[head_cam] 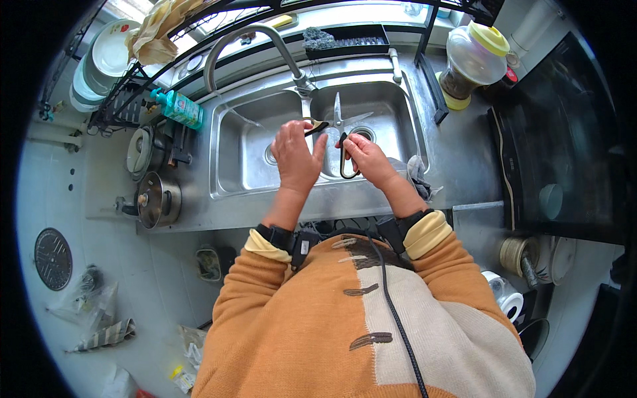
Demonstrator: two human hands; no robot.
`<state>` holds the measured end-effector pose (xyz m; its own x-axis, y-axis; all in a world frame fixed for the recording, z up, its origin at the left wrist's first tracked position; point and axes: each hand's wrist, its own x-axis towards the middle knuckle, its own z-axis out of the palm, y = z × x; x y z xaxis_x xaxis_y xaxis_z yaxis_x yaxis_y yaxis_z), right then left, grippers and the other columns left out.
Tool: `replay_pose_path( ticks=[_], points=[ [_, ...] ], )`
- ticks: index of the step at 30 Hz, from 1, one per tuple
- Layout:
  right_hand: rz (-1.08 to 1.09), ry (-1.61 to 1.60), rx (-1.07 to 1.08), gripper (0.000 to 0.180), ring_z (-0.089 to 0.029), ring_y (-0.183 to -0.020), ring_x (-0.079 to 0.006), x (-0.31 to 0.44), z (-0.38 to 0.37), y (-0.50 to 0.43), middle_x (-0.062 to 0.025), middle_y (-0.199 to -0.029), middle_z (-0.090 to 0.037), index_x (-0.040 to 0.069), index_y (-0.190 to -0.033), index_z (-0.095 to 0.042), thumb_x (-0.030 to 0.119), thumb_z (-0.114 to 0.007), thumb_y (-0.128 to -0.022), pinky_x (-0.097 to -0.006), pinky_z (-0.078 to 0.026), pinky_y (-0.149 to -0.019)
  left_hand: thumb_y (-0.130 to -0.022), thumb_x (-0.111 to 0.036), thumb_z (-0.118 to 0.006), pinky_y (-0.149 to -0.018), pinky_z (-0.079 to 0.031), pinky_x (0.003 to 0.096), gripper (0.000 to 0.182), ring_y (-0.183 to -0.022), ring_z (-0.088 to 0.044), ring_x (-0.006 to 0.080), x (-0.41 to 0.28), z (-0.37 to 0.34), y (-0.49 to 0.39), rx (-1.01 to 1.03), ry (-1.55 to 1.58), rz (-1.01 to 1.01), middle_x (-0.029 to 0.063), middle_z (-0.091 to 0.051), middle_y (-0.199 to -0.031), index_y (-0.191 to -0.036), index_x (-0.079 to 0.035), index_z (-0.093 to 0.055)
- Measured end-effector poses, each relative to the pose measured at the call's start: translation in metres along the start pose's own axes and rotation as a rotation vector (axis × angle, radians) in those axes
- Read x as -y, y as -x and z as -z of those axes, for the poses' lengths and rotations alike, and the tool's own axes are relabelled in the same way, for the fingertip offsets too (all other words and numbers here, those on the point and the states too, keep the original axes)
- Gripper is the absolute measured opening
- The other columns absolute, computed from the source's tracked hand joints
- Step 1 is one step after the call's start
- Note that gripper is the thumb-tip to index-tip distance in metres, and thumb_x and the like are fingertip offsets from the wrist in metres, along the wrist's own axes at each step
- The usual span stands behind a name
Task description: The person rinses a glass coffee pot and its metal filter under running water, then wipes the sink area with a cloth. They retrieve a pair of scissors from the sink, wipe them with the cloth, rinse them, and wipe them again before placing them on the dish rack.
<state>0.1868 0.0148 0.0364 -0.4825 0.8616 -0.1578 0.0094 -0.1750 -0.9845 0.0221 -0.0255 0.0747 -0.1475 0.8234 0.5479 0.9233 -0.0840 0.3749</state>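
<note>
A pair of kitchen scissors (pixel 338 122) with black-and-beige handles is spread wide over the divider and right basin of a steel double sink (pixel 214 164). My left hand (pixel 298 154) has its fingers at one handle loop, with the thumb apart. My right hand (pixel 367 155) grips the other handle; its loop hangs below the fingers. One blade points towards the back of the sink, the other to the right. A thin stream of water runs from the curved faucet (pixel 239 31) into the left basin.
A green pump bottle (pixel 181 107) and a lidded pot (pixel 159 200) stand left of the sink. A grey cloth (pixel 419 178) lies on its right front rim. A large plastic jar (pixel 473 59) stands at the back right. Black rack bars (pixel 430 74) rise behind the counter.
</note>
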Motion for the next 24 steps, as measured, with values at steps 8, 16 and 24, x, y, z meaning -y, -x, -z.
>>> replay_pose_path(
  ticks=[8, 16, 24],
  points=[
    [0.088, 0.170, 0.119, 0.026, -0.045, -0.056, -0.0043, -0.003, 0.014, 0.014, 0.0032, -0.073, -0.051, 0.007, -0.103, -0.063, 0.026, -0.045, -0.099, -0.0197, -0.039, -0.049, -0.080, -0.027, -0.070, -0.085, -0.039, 0.0423, 0.027, -0.097, -0.057, 0.0262, 0.002, 0.000, -0.010, 0.130, -0.017, -0.035, 0.0057, -0.060, -0.098, -0.100, -0.012, -0.059],
    [0.117, 0.165, -0.027, 0.026, -0.055, -0.058, -0.0126, -0.017, 0.021, 0.018, -0.0054, -0.075, -0.059, 0.001, -0.096, -0.061, 0.025, -0.050, -0.096, -0.0270, -0.047, -0.050, -0.079, -0.019, -0.070, -0.084, -0.041, 0.0387, 0.024, -0.086, -0.056, 0.0258, 0.001, -0.008, 0.015, 0.152, 0.212, 0.076, 0.0065, -0.059, -0.088, -0.097, -0.007, -0.058],
    [0.101, -0.039, -0.017, 0.024, -0.048, -0.055, -0.0043, -0.010, 0.010, 0.010, 0.0017, -0.071, -0.055, 0.005, -0.094, -0.059, 0.024, -0.045, -0.100, -0.0200, -0.040, -0.049, -0.097, -0.036, -0.053, -0.068, -0.044, 0.0222, 0.033, -0.074, -0.058, 0.0088, -0.024, -0.027, 0.033, 0.483, 1.195, 0.788, -0.0016, -0.062, -0.080, -0.100, -0.006, -0.064]
  ],
)
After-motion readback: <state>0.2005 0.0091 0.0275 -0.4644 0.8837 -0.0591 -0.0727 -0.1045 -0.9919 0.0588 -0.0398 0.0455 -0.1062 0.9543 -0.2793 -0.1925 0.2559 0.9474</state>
